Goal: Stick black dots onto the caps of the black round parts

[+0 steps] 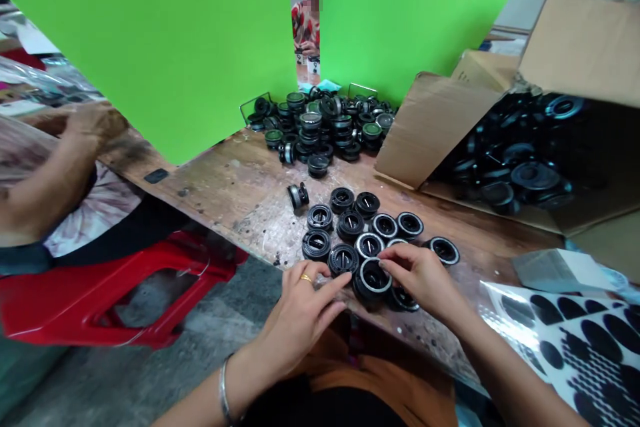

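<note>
Round black parts (349,224) stand grouped on the worn wooden bench, several with silver rims. My left hand (305,300), with a ring on one finger, is at the group's near left edge, its fingers apart and nothing visible between them. The fingertips of my right hand (420,275) are closed at the upper right edge of a silver-rimmed part (375,276) near the bench's front edge. Whether they hold that part or something small on it is hidden. One part (299,196) lies on its side behind the group.
A large pile of similar parts (311,121) lies against green panels (200,33). An open cardboard box (425,127) of dark parts is at right, above a sticker sheet (590,347). Another person's arm (60,160) is at left beside a red stool (115,293).
</note>
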The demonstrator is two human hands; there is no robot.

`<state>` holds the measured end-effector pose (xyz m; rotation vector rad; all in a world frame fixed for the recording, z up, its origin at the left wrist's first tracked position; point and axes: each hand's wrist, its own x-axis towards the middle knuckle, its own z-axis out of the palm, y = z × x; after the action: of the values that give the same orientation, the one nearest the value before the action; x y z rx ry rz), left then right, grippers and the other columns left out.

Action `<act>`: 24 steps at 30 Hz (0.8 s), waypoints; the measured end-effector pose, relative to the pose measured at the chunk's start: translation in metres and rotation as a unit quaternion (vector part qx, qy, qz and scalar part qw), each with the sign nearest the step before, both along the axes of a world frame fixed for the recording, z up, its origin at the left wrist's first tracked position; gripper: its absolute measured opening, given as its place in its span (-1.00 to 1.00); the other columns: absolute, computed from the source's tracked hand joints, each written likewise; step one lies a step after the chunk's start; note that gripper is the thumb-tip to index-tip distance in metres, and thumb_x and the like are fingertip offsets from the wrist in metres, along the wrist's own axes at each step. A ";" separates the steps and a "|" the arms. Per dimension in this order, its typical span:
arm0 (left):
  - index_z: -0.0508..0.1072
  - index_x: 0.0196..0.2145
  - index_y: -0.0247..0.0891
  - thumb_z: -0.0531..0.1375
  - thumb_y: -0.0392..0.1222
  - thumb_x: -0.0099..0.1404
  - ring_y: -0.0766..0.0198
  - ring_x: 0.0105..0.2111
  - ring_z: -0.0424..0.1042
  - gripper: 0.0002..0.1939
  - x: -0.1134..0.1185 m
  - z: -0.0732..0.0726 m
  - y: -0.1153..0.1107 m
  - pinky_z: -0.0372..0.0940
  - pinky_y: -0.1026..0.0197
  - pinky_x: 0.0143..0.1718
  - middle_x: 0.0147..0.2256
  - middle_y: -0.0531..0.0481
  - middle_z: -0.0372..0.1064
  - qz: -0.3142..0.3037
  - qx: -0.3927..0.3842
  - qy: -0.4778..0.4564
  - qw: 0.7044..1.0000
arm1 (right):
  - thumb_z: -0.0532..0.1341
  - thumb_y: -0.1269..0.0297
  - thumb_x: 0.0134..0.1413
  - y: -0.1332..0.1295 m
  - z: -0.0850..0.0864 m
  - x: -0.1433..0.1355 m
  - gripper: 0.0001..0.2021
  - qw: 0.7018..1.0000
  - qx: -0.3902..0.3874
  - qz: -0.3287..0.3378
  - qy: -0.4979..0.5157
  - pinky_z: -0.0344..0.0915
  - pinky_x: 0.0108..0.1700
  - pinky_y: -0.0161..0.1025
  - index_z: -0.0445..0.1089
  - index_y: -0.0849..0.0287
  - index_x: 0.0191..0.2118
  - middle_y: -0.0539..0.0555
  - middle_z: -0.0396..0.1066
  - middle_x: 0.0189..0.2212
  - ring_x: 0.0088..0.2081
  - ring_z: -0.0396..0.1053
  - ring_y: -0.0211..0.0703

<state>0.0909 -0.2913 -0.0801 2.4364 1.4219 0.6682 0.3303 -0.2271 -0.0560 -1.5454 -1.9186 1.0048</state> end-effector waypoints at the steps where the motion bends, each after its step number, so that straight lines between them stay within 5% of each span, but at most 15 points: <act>1: 0.32 0.19 0.03 0.16 -0.17 0.35 0.04 -0.04 0.19 -0.54 0.002 -0.001 0.000 0.17 -0.04 -0.04 -0.04 -0.15 0.26 -0.006 -0.001 0.002 1.000 | 0.19 0.26 0.11 -0.001 -0.002 -0.001 -0.85 1.000 0.016 0.003 -0.013 0.28 -0.41 -0.26 0.51 0.14 -0.32 0.03 0.50 -0.46 -0.47 0.41 -0.16; 10: 0.40 0.11 0.06 0.25 -0.16 0.28 -0.01 -0.01 0.16 -0.56 0.014 0.001 0.001 0.13 -0.09 -0.02 -0.01 -0.15 0.24 -0.029 -0.019 0.035 0.999 | 0.09 0.43 0.20 -0.020 -0.019 0.004 -0.76 0.966 0.210 0.074 -0.132 0.31 -0.14 -0.08 0.52 0.18 -0.18 0.18 0.39 -0.23 -0.18 0.32 -0.01; 16: 0.35 0.15 0.06 0.23 -0.14 0.30 -0.02 0.01 0.14 -0.53 0.013 0.000 0.000 0.13 -0.10 -0.01 0.02 -0.16 0.23 -0.026 -0.026 0.041 0.998 | 0.11 0.53 0.14 -0.037 -0.013 0.016 -0.73 0.958 0.203 0.105 -0.173 0.23 -0.16 -0.06 0.50 0.13 -0.17 0.16 0.35 -0.23 -0.18 0.23 0.00; 24: 0.38 0.13 0.06 0.27 -0.19 0.27 -0.02 0.01 0.17 -0.52 0.015 0.000 -0.001 0.13 -0.04 -0.03 0.00 -0.15 0.28 -0.027 0.005 0.086 0.996 | 0.16 0.49 0.14 -0.047 -0.004 -0.003 -0.72 0.914 0.239 0.140 -0.296 0.16 -0.16 0.01 0.45 0.25 -0.04 0.22 0.39 -0.25 -0.17 0.23 0.10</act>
<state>0.1059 -0.2920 -0.0797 2.5847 1.4102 0.4630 0.3277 -0.2744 -0.0597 -1.3934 -2.6032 0.1020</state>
